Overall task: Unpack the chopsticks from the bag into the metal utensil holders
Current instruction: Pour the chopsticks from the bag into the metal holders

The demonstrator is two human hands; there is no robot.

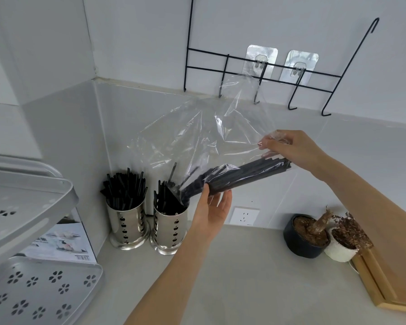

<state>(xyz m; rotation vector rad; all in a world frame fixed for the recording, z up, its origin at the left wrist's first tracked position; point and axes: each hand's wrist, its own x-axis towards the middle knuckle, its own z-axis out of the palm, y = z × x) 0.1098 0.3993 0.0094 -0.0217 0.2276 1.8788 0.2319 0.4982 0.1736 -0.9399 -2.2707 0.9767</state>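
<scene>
A clear plastic bag (192,137) hangs in the air above the counter, holding a bundle of black chopsticks (242,175) tilted down to the left. My left hand (211,209) cups the bundle from below through the plastic. My right hand (295,148) pinches the bag's upper right end by the chopstick tops. The bundle's lower tips reach into the right metal utensil holder (170,227), which has a few chopsticks in it. The left metal holder (127,221) stands beside it, full of black chopsticks.
A grey perforated rack (33,289) with a box behind it fills the left. Two small pots with dried plants (314,235) and a wooden tray (389,285) sit at the right. A black wire hook rack (267,73) hangs on the wall, a socket (244,215) below it.
</scene>
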